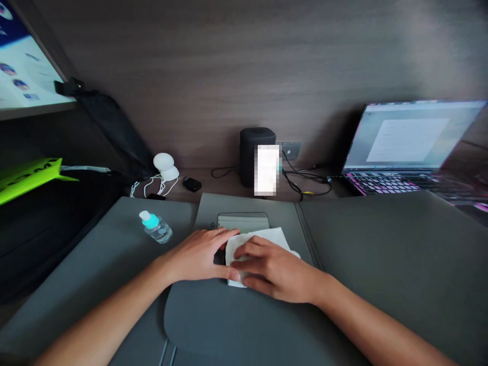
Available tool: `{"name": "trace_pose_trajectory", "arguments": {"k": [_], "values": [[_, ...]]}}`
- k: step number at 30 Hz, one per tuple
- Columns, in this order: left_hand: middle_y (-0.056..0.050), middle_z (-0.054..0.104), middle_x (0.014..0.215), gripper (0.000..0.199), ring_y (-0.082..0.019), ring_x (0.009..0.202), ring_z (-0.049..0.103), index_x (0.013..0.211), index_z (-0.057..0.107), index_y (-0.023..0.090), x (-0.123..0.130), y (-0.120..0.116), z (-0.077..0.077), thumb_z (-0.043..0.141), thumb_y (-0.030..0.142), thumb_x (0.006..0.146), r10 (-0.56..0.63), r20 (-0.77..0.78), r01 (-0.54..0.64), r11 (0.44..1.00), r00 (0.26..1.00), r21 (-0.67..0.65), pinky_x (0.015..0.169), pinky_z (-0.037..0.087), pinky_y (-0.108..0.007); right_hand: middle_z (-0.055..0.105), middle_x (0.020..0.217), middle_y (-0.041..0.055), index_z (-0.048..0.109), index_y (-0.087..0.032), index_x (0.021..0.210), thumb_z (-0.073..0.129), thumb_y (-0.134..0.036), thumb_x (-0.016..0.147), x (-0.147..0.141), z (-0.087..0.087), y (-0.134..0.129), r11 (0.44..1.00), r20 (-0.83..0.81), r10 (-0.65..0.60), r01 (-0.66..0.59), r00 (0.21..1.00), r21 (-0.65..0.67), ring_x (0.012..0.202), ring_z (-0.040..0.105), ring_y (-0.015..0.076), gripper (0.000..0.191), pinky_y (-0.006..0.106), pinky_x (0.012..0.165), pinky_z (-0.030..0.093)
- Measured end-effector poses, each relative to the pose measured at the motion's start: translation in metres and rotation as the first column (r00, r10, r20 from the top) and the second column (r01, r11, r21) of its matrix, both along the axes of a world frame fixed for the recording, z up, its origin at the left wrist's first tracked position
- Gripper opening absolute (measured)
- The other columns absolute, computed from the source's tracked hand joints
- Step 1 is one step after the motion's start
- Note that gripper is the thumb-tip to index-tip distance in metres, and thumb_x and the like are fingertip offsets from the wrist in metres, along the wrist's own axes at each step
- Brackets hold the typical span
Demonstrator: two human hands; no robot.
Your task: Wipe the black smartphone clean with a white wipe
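A flat, dark-edged device (244,220) with a shiny surface, perhaps a phone or small tablet, lies on the grey folding mat (206,208). Much of it is hidden under a white wipe (280,237) and my hands. My left hand (200,254) holds the device at its left side, fingers at the upper part and thumb over the wipe's lower left edge. With curved fingers, my right hand (274,269) presses the wipe against the device. Left of my left hand, a small clear bottle (160,231) with a turquoise collar and white cap lies on the mat.
Along the wall stand a white round-headed gadget (163,162) with white cables, a small black case (191,184) and a black speaker (247,152). Loose black cables (305,178) lie right of it. An open laptop (404,137) is at right, a black bag (57,223) at left.
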State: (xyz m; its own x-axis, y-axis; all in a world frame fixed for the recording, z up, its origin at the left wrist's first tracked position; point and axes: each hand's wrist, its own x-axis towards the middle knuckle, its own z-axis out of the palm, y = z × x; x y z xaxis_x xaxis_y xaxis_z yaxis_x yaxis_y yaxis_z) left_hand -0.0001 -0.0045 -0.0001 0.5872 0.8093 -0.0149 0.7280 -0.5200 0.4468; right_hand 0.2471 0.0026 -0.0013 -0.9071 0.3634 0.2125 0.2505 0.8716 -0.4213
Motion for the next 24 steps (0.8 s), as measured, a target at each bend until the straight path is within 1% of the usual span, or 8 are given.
{"name": "trace_pose_trajectory", "arguments": {"k": [2, 4, 9, 13, 15, 17, 20, 24], "values": [[-0.013, 0.058, 0.137, 0.087, -0.035, 0.111, 0.062, 0.153, 0.032, 0.027, -0.0011, -0.0008, 0.0001, 0.059, 0.072, 0.083, 0.015, -0.008, -0.015, 1.0, 1.0, -0.021, 0.09, 0.048, -0.043, 0.061, 0.128, 0.0093, 0.067, -0.017, 0.118, 0.055, -0.026, 0.097, -0.0026, -0.0019, -0.0012, 0.998, 0.0, 0.043, -0.043, 0.999, 0.049, 0.117, 0.049, 0.0236, 0.026, 0.042, 0.106, 0.041], [-0.013, 0.056, 0.14, 0.085, -0.035, 0.112, 0.062, 0.156, 0.023, 0.029, -0.0013, -0.0016, 0.0002, 0.053, 0.069, 0.088, 0.029, -0.019, -0.029, 0.999, 0.999, -0.04, 0.091, 0.047, -0.043, 0.059, 0.132, 0.0092, 0.066, -0.016, 0.12, 0.054, -0.028, 0.098, -0.0037, -0.0029, -0.0018, 0.995, 0.002, 0.053, -0.053, 0.999, 0.085, 0.122, 0.047, 0.0241, 0.028, 0.043, 0.108, 0.039], [-0.01, 0.061, 0.133, 0.067, -0.035, 0.114, 0.061, 0.149, 0.041, 0.032, 0.0005, -0.0021, 0.0009, 0.047, 0.067, 0.093, 0.028, -0.041, -0.029, 0.999, 0.999, -0.015, 0.092, 0.047, -0.044, 0.062, 0.119, 0.0108, 0.067, -0.018, 0.117, 0.049, -0.041, 0.099, -0.0045, -0.0021, -0.0024, 0.991, 0.04, 0.012, -0.017, 0.999, 0.133, 0.108, 0.054, 0.0238, 0.034, 0.042, 0.1, 0.045], [-0.007, 0.069, 0.115, 0.069, -0.029, 0.096, 0.067, 0.153, 0.033, 0.033, 0.0009, -0.0014, 0.0039, 0.049, 0.065, 0.093, 0.018, -0.022, -0.018, 1.0, 1.0, -0.009, 0.084, 0.049, -0.039, 0.059, 0.125, 0.0132, 0.066, -0.015, 0.119, 0.053, -0.048, 0.096, -0.0062, -0.0038, -0.0041, 0.987, 0.034, -0.005, 0.0, 0.999, 0.159, 0.111, 0.051, 0.025, 0.042, 0.044, 0.104, 0.042], [-0.006, 0.068, 0.115, 0.066, -0.027, 0.094, 0.067, 0.153, 0.03, 0.035, 0.001, -0.0009, 0.0059, 0.048, 0.062, 0.095, -0.002, -0.026, 0.002, 1.0, 1.0, -0.003, 0.084, 0.049, -0.036, 0.056, 0.129, 0.0144, 0.064, -0.014, 0.122, 0.055, -0.051, 0.094, -0.0069, -0.0048, -0.005, 0.986, 0.027, -0.015, 0.01, 1.0, 0.169, 0.116, 0.049, 0.0265, 0.047, 0.045, 0.106, 0.04], [-0.007, 0.066, 0.118, 0.06, -0.026, 0.095, 0.067, 0.151, 0.036, 0.034, 0.0014, -0.0003, 0.0076, 0.044, 0.06, 0.098, -0.029, -0.051, 0.03, 0.999, 0.998, 0.018, 0.083, 0.049, -0.035, 0.057, 0.125, 0.0147, 0.064, -0.014, 0.122, 0.053, -0.052, 0.095, -0.0071, -0.0051, -0.0055, 0.986, 0.026, -0.04, 0.035, 0.999, 0.164, 0.114, 0.051, 0.0261, 0.048, 0.045, 0.103, 0.043], [-0.006, 0.064, 0.11, 0.051, -0.024, 0.086, 0.067, 0.144, 0.047, 0.031, 0.002, 0.0006, 0.0088, 0.043, 0.055, 0.1, -0.065, -0.098, 0.069, 0.997, 0.993, 0.034, 0.076, 0.049, -0.033, 0.058, 0.121, 0.0152, 0.066, -0.014, 0.12, 0.05, -0.052, 0.096, -0.0068, -0.0053, -0.0049, 0.987, 0.032, -0.063, 0.057, 0.998, 0.15, 0.107, 0.054, 0.0247, 0.048, 0.043, 0.097, 0.047], [-0.006, 0.063, 0.106, 0.05, -0.023, 0.085, 0.066, 0.143, 0.049, 0.029, 0.0016, 0.0009, 0.0079, 0.046, 0.053, 0.099, -0.056, -0.103, 0.062, 0.997, 0.993, 0.055, 0.077, 0.049, -0.032, 0.054, 0.132, 0.0169, 0.062, -0.012, 0.125, 0.053, -0.053, 0.094, -0.0063, -0.0065, -0.0032, 0.985, 0.013, -0.017, 0.015, 1.0, 0.174, 0.123, 0.047, 0.0283, 0.052, 0.046, 0.107, 0.04]]}}
